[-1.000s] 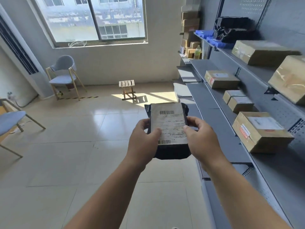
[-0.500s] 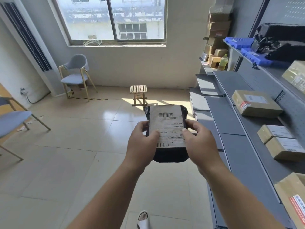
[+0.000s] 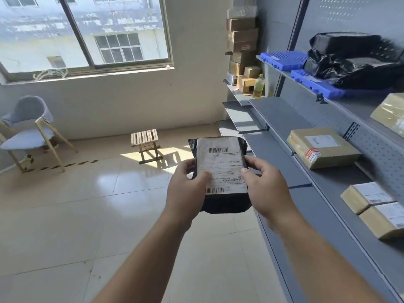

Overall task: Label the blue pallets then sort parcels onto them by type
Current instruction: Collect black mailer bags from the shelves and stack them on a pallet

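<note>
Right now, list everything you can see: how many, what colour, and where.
parcel: one, black with a white label, held out in front
pallets: two, blue, top shelf on the right
bags: a pile, black, on the nearer pallet
boxes: four, brown, right shelves below the pallets
corner boxes: a stack, brown, far right corner
bottle: one, yellow-green, shelf by that corner
shelves: grey, along the right wall
stool: one, wooden, on the floor mid-room
chair: one, grey-blue, left, below the window
tape: one strip, black and yellow, floor by the chair
left hand: one, grips the parcel's left edge
right hand: one, pinches the parcel's right edge
</note>
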`<state>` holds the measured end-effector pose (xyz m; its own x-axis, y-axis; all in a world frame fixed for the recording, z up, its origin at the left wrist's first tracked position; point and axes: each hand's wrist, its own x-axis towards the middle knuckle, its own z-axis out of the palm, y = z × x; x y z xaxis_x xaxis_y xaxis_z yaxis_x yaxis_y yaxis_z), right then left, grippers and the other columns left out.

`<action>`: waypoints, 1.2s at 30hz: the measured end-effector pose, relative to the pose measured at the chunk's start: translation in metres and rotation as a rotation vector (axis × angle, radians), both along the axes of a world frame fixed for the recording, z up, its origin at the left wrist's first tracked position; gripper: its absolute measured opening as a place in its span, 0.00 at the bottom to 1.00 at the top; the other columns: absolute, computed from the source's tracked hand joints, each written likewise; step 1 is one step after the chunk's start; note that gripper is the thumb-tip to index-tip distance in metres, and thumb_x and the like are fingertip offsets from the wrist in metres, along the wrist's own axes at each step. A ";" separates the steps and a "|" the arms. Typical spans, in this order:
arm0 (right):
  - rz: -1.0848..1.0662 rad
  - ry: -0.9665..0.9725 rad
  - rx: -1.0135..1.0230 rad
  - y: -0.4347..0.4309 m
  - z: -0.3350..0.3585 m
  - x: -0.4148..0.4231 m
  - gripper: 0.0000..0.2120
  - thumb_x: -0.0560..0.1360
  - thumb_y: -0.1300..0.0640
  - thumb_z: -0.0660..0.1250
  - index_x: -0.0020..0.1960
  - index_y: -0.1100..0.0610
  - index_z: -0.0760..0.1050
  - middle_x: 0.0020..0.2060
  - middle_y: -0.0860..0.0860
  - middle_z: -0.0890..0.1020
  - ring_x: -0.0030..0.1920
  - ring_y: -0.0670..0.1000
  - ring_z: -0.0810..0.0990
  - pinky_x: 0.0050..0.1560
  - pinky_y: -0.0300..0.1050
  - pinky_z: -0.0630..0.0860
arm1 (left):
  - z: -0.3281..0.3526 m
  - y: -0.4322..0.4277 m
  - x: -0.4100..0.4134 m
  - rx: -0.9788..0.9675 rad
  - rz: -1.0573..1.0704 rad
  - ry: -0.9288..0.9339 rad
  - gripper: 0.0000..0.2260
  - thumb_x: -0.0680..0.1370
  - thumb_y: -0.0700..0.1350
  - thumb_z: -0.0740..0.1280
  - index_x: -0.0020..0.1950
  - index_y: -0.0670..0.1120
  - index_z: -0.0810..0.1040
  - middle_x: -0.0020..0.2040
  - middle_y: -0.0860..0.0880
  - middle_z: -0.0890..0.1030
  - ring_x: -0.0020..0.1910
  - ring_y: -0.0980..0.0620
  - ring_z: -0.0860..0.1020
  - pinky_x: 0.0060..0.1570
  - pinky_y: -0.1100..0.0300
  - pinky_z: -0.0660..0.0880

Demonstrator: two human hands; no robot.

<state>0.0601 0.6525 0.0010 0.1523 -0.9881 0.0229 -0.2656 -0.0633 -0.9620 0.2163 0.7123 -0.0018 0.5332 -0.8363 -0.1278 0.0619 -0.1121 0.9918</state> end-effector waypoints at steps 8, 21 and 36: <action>-0.098 -0.018 -0.003 -0.146 -0.008 0.010 0.15 0.80 0.58 0.64 0.65 0.49 0.79 0.54 0.43 0.84 0.54 0.47 0.83 0.57 0.54 0.81 | -0.004 -0.156 0.008 -0.011 -0.064 -0.007 0.13 0.69 0.48 0.68 0.52 0.60 0.77 0.55 0.58 0.81 0.54 0.49 0.83 0.49 0.41 0.83; -0.085 -0.004 -0.076 -0.370 0.022 0.015 0.09 0.79 0.56 0.65 0.56 0.45 0.77 0.50 0.40 0.83 0.52 0.46 0.83 0.50 0.50 0.83 | 0.019 -0.374 0.012 -0.053 -0.027 0.108 0.12 0.70 0.48 0.68 0.50 0.62 0.78 0.54 0.59 0.82 0.49 0.52 0.85 0.38 0.47 0.85; -0.475 0.170 -0.227 -0.546 0.064 0.021 0.12 0.78 0.51 0.67 0.61 0.44 0.76 0.49 0.33 0.82 0.51 0.31 0.78 0.46 0.30 0.75 | 0.046 -0.634 0.025 -0.085 -0.460 0.139 0.18 0.69 0.49 0.68 0.58 0.58 0.80 0.56 0.53 0.85 0.49 0.48 0.86 0.44 0.41 0.84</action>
